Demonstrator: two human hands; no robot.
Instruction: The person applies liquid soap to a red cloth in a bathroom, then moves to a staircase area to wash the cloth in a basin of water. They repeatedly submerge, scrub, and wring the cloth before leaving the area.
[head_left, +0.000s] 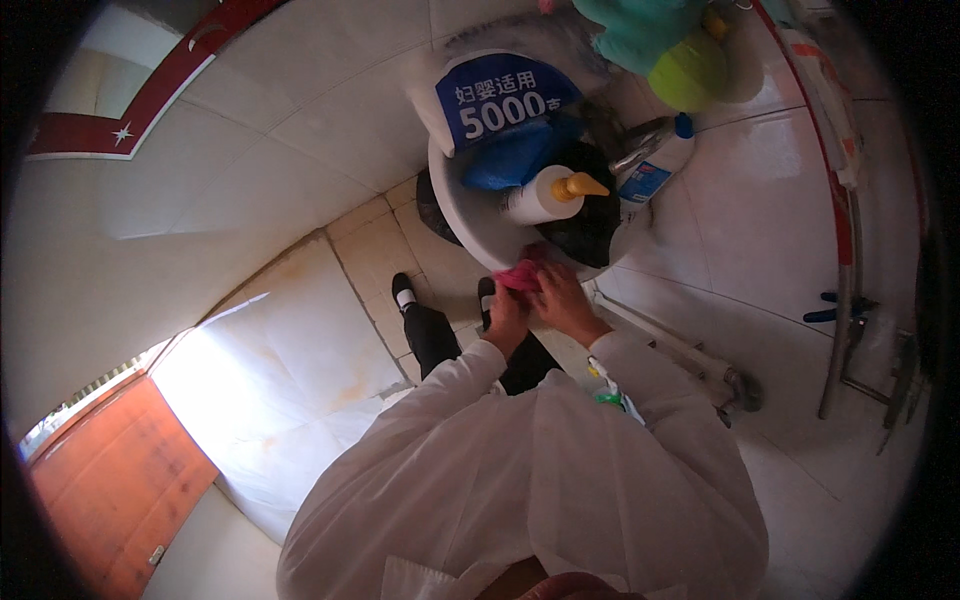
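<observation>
My left hand (508, 324) and my right hand (562, 301) are close together at the near rim of a white basin (459, 221). Between them they grip a bunched pink cloth (520, 276), its far end lying against the rim. Inside the basin a white pump bottle (541, 199) with a yellow pump head leans beside a black plastic bag (594, 234). Behind the bottle lies a blue plastic package (504, 161). A large white packet (510, 97) with a blue printed panel stands at the far side. The fingertips are partly hidden by the cloth.
A white bottle with a blue cap (651, 169) stands right of the basin. Beyond it hang a teal cloth (637, 34) and a lime-green round object (688, 73). A white pipe (660, 324) runs low on the right, near blue-handled pliers (825, 309). An orange door (124, 480) is lower left.
</observation>
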